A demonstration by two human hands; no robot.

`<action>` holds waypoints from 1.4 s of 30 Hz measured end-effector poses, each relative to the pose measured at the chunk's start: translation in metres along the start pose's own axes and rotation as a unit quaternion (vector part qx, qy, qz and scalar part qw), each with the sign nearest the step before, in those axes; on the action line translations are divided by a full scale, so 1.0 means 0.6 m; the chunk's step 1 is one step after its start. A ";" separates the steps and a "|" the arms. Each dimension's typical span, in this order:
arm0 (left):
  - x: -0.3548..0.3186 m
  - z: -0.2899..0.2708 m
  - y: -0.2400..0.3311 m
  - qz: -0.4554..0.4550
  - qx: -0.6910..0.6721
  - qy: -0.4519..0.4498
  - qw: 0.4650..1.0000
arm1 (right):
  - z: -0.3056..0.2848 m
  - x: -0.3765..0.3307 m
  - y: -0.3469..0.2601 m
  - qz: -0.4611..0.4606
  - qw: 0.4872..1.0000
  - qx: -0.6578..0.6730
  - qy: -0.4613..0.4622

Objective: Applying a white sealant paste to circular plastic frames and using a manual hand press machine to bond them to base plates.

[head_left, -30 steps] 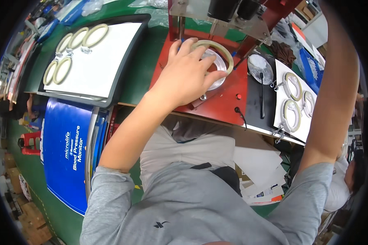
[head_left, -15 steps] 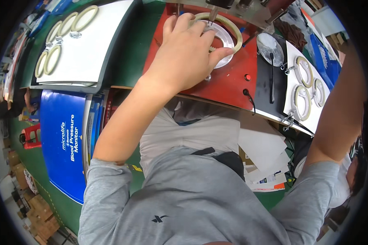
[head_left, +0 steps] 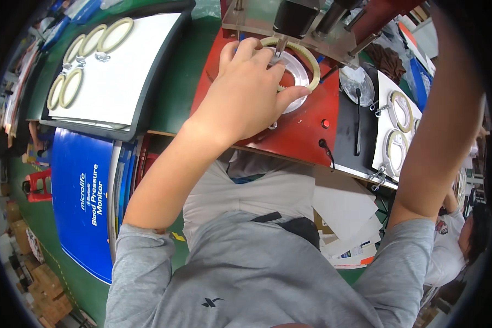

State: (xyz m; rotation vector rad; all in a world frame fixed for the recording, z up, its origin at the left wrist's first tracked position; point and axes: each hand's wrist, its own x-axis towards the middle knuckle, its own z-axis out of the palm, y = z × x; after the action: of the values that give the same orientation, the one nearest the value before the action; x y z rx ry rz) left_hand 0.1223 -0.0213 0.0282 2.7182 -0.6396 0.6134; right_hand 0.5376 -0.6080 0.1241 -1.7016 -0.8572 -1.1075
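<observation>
My left hand (head_left: 249, 90) lies over a cream ring (head_left: 314, 68) on a red press base (head_left: 306, 131). Its thumb rests on the ring's right side, and its curled fingers reach the far left side. Inside the ring is a clear round disc (head_left: 298, 101), partly hidden by the hand. Close above the fingers hangs the press's black head (head_left: 295, 19) with a thin metal tip (head_left: 280, 46). My right arm (head_left: 445, 126) is raised along the right side, and its hand is beyond the top of the picture.
A black-edged tray (head_left: 139, 104) with white sheets holds several cream rings (head_left: 115, 35) at left. Right of the base are a round dish (head_left: 357, 85), a black-handled brush-like tool (head_left: 358, 128) and more rings with metal clips (head_left: 396, 150). A red button (head_left: 325, 123) sits on the base.
The whole view has shifted, so the bench sits lower in it. My right arm has swung inward to the left. The left hand stays on the ring, and more of the press head shows.
</observation>
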 end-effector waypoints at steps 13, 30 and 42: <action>-0.068 -0.043 -0.030 -0.018 -0.045 0.053 0.997 | 0.477 -0.168 -0.826 -0.084 0.994 0.033 0.060; -0.234 0.039 -0.127 -0.300 -0.364 0.153 0.868 | 0.325 -0.443 -0.867 0.143 0.842 -0.273 -0.442; -0.247 0.051 -0.143 -0.273 -0.361 0.164 0.877 | 0.366 -0.380 -0.846 0.094 0.922 -0.197 -0.319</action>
State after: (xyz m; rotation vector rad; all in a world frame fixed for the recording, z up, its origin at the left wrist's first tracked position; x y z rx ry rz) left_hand 0.0528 0.0945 -0.0816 1.8880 0.0208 0.5238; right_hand 0.0746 -0.2412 0.0283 -2.4981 -0.8628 -0.6099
